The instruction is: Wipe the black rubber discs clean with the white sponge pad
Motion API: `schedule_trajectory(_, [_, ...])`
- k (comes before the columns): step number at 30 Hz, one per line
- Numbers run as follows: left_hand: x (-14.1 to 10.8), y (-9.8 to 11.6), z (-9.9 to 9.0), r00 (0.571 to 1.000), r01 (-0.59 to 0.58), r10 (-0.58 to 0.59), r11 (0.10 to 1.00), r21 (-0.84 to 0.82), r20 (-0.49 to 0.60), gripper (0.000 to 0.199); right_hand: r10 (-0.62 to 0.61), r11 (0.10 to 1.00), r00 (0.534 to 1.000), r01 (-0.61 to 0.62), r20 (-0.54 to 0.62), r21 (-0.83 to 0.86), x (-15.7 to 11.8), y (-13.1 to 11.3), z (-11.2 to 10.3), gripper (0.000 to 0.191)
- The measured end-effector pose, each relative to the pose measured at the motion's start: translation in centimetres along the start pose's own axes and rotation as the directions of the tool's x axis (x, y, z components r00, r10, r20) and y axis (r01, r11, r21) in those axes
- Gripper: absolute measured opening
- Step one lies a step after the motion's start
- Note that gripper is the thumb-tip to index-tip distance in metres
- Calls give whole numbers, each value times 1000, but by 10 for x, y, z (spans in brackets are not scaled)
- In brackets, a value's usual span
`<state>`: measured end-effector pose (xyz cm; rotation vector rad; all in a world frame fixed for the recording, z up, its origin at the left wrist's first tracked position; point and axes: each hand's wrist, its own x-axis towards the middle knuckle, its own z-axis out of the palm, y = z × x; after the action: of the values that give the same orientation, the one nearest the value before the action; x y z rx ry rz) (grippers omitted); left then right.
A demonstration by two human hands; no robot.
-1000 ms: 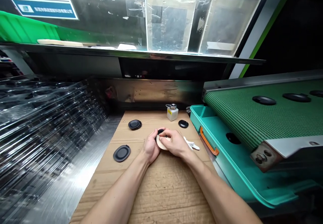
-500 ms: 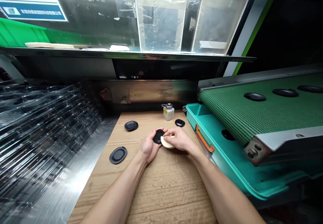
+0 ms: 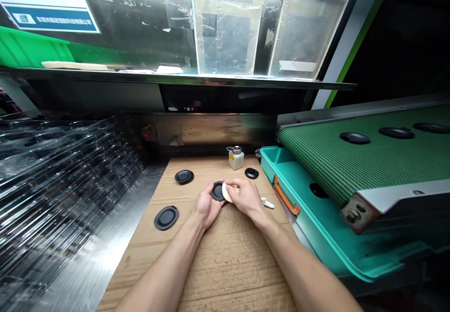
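In my left hand (image 3: 206, 207) is a round black plastic lid (image 3: 217, 191), tilted with its recessed face up. My right hand (image 3: 245, 196) pinches a cream-white round pad (image 3: 227, 193) against the right side of that lid and covers part of it. On the cardboard (image 3: 225, 265) to the left lie a single black lid (image 3: 166, 217) and a small stack of black lids (image 3: 184, 177). Another black lid (image 3: 251, 173) lies beyond my right hand. A crumpled white scrap (image 3: 267, 203) shows just right of my right wrist.
A small white bottle (image 3: 236, 158) with a metal top stands at the back. On the right, a green conveyor belt (image 3: 316, 157) carries several black lids above a teal bin (image 3: 337, 237) with an orange latch (image 3: 286, 196). Stacked clear plastic trays (image 3: 63, 180) fill the left.
My right hand has shifted slightly left and turned, so the pad now stands more upright against the lid. The white scrap beside my wrist has come into sight. The view has shifted slightly.
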<state>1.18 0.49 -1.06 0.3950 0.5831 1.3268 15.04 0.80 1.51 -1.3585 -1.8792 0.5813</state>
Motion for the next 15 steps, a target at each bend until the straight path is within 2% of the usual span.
schedule_trajectory(4, [-1, 0, 0, 1000, 5, -5, 1000, -10, -14, 27, -82, 997, 987, 79, 136, 22, -6, -3, 1, 26])
schedule_trajectory(7, [-1, -1, 1, 1000, 7, -6, 1000, -26, 27, 31, -86, 988, 996, 87, 15, -129, -6, -12, 8, 32])
schedule_trajectory(11, [-1, -2, 2, 998, 20, -19, 1000, -23, 62, 34, 25, 896, 994, -67, -102, -438, 2, -22, 18, 38])
schedule_trajectory(15, [-1, -2, 3, 999, 6, -5, 1000, -10, 39, 34, 96, 859, 987, -146, -126, -490, 4, -21, 19, 41])
